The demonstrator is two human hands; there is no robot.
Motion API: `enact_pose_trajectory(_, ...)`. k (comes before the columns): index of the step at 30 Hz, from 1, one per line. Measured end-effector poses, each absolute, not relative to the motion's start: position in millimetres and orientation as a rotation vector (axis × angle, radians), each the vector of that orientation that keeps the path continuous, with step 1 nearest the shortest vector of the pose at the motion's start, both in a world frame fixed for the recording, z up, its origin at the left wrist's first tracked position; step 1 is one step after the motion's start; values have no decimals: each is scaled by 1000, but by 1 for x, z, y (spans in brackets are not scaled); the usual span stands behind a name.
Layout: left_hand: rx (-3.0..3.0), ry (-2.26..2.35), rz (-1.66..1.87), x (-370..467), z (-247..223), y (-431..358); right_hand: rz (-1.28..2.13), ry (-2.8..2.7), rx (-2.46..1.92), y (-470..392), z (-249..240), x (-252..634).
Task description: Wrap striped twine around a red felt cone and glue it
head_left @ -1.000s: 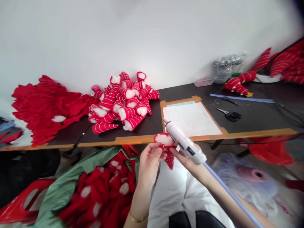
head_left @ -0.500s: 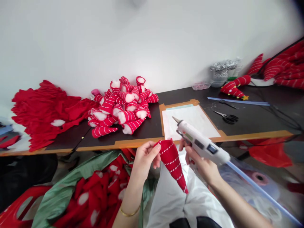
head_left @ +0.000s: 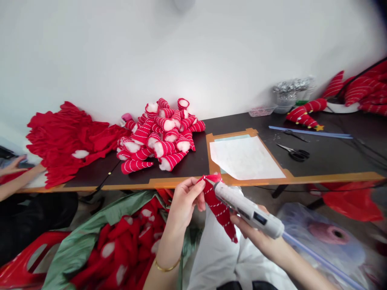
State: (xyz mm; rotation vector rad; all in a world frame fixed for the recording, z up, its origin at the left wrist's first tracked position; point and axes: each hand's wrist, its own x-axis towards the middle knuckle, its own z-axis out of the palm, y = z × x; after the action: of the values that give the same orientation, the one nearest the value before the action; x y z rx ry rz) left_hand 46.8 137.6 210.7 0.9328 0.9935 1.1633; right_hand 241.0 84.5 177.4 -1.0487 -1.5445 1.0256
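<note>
Between thumb and fingers, my left hand (head_left: 188,198) pinches the top edge of a red cone-shaped cloth piece (head_left: 218,209) with white dashed stripes, its tip hanging down over my lap. My right hand (head_left: 252,229) is wrapped round a white hot glue gun (head_left: 246,207). The gun's nozzle lies at the cone's upper edge, close to my left fingertips; whether it touches the cloth I cannot tell. A long pale glue stick (head_left: 317,255) runs out of the gun's back end. The gun's body covers part of the cone.
Stuffed striped cones (head_left: 163,135) and red cloth (head_left: 72,141) lie on the dark table. White paper (head_left: 246,157), scissors (head_left: 294,153), glue sticks (head_left: 311,132) and a decorated cone (head_left: 306,112) lie rightward. Below left stands a green bag (head_left: 87,229) of red pieces. Another person's hand (head_left: 15,166) is far left.
My right hand has brought the glue gun down and left, so its nozzle is now at the cone's edge. The left hand keeps its pinch. Another person's hands have come into view.
</note>
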Motion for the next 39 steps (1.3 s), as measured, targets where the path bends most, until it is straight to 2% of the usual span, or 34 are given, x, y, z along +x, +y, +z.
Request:
enact_pose_trajectory(20,946,966,1164,47,204,138,1074,-1496,-1098,88,181,240)
enact_pose_trajectory(39,919,982,1228,47,204,142,887,-1583,-1018,87,179,245)
